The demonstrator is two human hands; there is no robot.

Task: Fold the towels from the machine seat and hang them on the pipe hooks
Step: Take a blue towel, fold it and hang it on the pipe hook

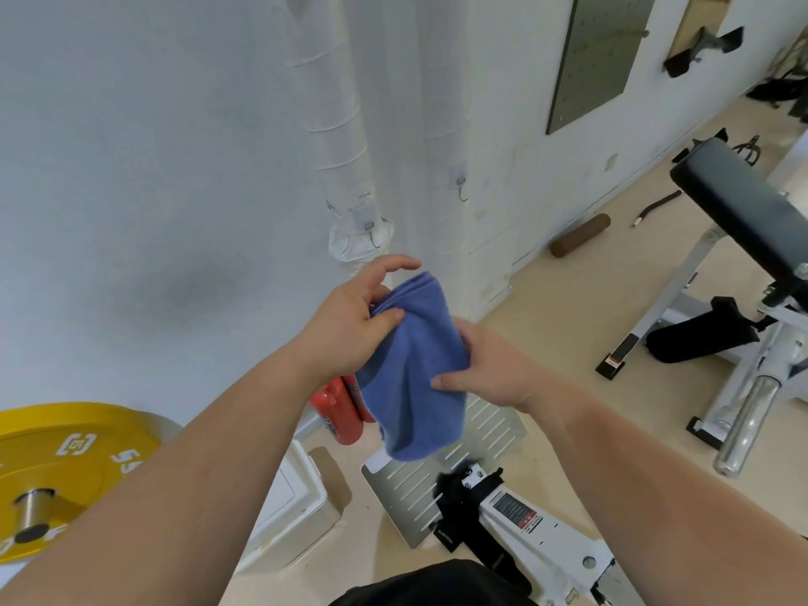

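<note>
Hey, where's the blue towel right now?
In the head view the blue towel is mid-frame, gripped in the air by the left hand and the right hand, just below the hook on the wrapped pipe.

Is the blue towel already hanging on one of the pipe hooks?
No, the blue towel is held in mid-air by the left hand and right hand, and both hooks above it hang bare.

Yellow plate (65, 430): white digits, apparently "55"; frame sticker (518, 513) illegible.
</note>
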